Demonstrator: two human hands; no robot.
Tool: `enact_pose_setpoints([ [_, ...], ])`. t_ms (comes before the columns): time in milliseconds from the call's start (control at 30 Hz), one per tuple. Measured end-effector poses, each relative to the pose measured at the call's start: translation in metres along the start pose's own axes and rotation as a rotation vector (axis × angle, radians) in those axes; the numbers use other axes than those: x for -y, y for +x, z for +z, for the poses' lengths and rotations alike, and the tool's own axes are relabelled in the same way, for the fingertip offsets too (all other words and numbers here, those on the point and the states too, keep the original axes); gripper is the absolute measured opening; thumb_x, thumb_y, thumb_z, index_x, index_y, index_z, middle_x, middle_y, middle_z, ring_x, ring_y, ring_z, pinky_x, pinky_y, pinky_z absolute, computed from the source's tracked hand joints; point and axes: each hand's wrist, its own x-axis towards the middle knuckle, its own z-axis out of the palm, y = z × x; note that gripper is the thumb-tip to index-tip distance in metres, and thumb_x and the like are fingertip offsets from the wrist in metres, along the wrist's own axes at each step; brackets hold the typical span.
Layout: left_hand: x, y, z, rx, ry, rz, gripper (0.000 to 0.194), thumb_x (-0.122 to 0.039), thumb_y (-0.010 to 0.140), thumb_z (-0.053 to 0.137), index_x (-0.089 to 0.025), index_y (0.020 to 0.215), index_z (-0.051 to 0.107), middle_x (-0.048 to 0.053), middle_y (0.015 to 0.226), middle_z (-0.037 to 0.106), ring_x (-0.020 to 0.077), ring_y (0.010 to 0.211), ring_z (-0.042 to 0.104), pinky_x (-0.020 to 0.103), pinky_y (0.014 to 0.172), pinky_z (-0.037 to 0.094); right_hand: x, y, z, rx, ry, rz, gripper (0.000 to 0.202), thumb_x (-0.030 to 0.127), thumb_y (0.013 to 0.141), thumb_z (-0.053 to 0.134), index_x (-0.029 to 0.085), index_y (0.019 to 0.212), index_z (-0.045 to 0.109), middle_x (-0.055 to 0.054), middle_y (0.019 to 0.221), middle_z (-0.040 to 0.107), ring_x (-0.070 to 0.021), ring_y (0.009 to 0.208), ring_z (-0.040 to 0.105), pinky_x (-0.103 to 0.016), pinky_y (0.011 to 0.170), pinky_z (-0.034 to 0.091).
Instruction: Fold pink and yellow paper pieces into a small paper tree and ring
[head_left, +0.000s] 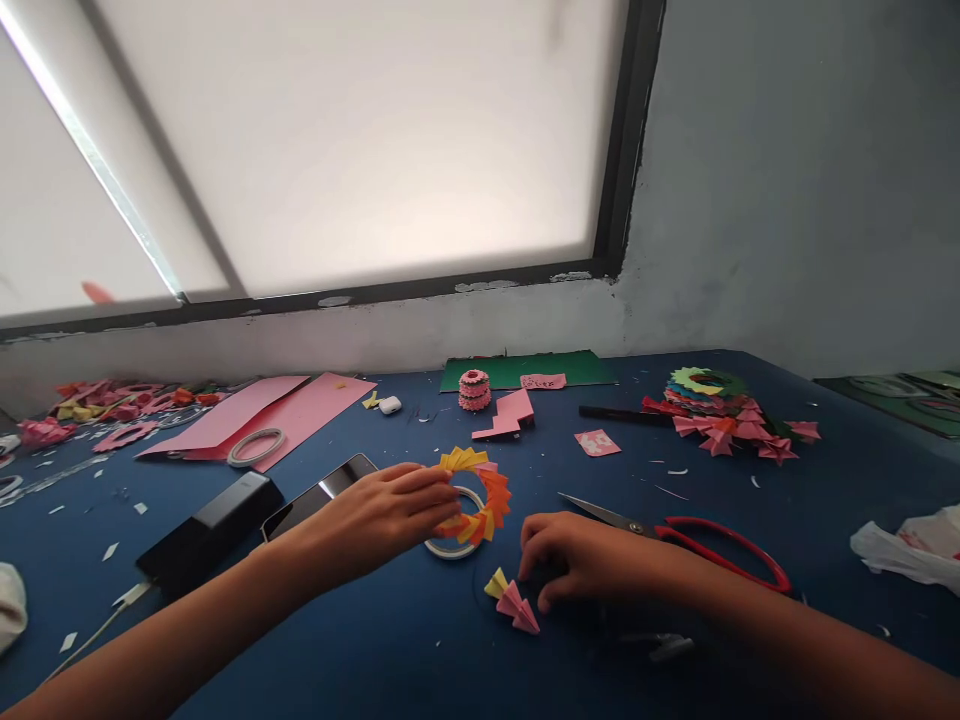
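Note:
My left hand pinches the left side of a folded-paper ring in yellow, orange and pink. The ring hangs just above a roll of tape, covering part of it. To the right, my right hand is low over the table, thumb and curled fingers apart, with nothing visible between them. Beside its fingertips lie several small folded paper pieces, one yellow and others pink. Red-handled scissors lie partly behind my right hand and forearm.
A phone and a black power bank with a white cable lie left. Pink paper sheets hold another tape roll. Further back stand a small pink paper cylinder and a green board. Paper flowers are piled right.

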Motion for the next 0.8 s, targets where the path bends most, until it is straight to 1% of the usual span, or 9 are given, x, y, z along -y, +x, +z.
enact_pose_setpoints([
  [100,-0.01,-0.018,-0.004,0.019,-0.01,-0.021,0.03,-0.011,0.095,0.044,-0.022,0.121,0.058,0.007,0.122,0.065,0.0228,0.119,0.056,0.041,0.097,0.049,0.0,-0.007,0.003,-0.027,0.029,-0.011,0.016,0.021,0.079,0.069,0.022,0.095,0.071,-0.001,0.103,0.06,-0.0144,0.089,0.061,-0.022,0.074,0.048],
  [233,-0.025,-0.043,0.0,0.12,-0.083,-0.101,0.035,-0.009,0.092,0.05,-0.024,0.121,0.058,0.005,0.124,0.065,0.0234,0.118,0.057,0.04,0.096,0.049,0.001,-0.016,0.008,-0.063,0.01,-0.027,0.018,0.011,0.084,0.058,0.02,0.092,0.07,-0.002,0.102,0.061,-0.0131,0.086,0.062,-0.022,0.076,0.049],
  [367,-0.043,-0.06,0.006,0.197,-0.235,-0.154,0.043,-0.003,0.088,0.05,-0.03,0.121,0.059,0.001,0.125,0.064,0.0217,0.117,0.058,0.036,0.095,0.05,0.004,-0.021,0.014,-0.08,-0.067,-0.039,0.016,0.013,0.084,0.059,0.022,0.089,0.071,-0.003,0.104,0.062,-0.0147,0.088,0.062,-0.024,0.077,0.048],
  [500,-0.049,-0.06,0.008,0.321,-0.332,-0.262,0.048,0.003,0.083,0.046,-0.03,0.112,0.064,0.001,0.128,0.062,0.0242,0.119,0.057,0.039,0.095,0.05,0.013,-0.026,0.021,-0.092,-0.18,-0.027,0.015,0.018,0.086,0.06,0.022,0.094,0.071,-0.005,0.103,0.063,-0.017,0.088,0.063,-0.026,0.075,0.048],
  [567,-0.049,-0.055,0.012,0.354,-0.355,-0.34,0.04,-0.002,0.084,0.047,-0.027,0.109,0.066,0.004,0.126,0.064,0.0253,0.117,0.058,0.04,0.095,0.05,0.019,-0.028,0.027,-0.09,-0.244,-0.025,0.012,0.021,0.085,0.063,0.02,0.093,0.071,-0.007,0.1,0.065,-0.0193,0.087,0.062,-0.029,0.075,0.047],
  [633,-0.049,-0.049,0.018,0.34,-0.355,-0.428,0.032,-0.013,0.086,0.051,-0.023,0.113,0.064,0.008,0.126,0.063,0.0282,0.117,0.058,0.043,0.094,0.05,0.025,-0.028,0.036,-0.093,-0.31,-0.021,0.011,0.024,0.083,0.066,0.017,0.09,0.071,-0.009,0.095,0.067,-0.0219,0.085,0.062,-0.031,0.075,0.046],
  [667,-0.049,-0.046,0.022,0.325,-0.355,-0.466,0.032,-0.019,0.086,0.054,-0.021,0.117,0.062,0.011,0.128,0.061,0.0299,0.117,0.057,0.045,0.093,0.049,0.028,-0.027,0.041,-0.098,-0.34,-0.018,0.012,0.025,0.084,0.065,0.016,0.089,0.071,-0.01,0.094,0.068,-0.0228,0.084,0.062,-0.032,0.074,0.046],
  [733,-0.051,-0.041,0.03,0.285,-0.375,-0.51,0.04,-0.03,0.083,0.06,-0.02,0.122,0.058,0.013,0.13,0.059,0.032,0.118,0.056,0.048,0.094,0.048,0.034,-0.023,0.05,-0.113,-0.387,-0.01,0.015,0.026,0.086,0.061,0.014,0.091,0.07,-0.011,0.092,0.068,-0.0235,0.082,0.062,-0.033,0.073,0.044],
  [800,-0.053,-0.036,0.036,0.265,-0.414,-0.509,0.045,-0.036,0.079,0.065,-0.021,0.121,0.058,0.013,0.132,0.057,0.0319,0.119,0.054,0.048,0.097,0.045,0.038,-0.017,0.056,-0.134,-0.411,0.005,0.018,0.024,0.089,0.056,0.014,0.094,0.069,-0.012,0.092,0.069,-0.0236,0.082,0.062,-0.033,0.072,0.044],
])
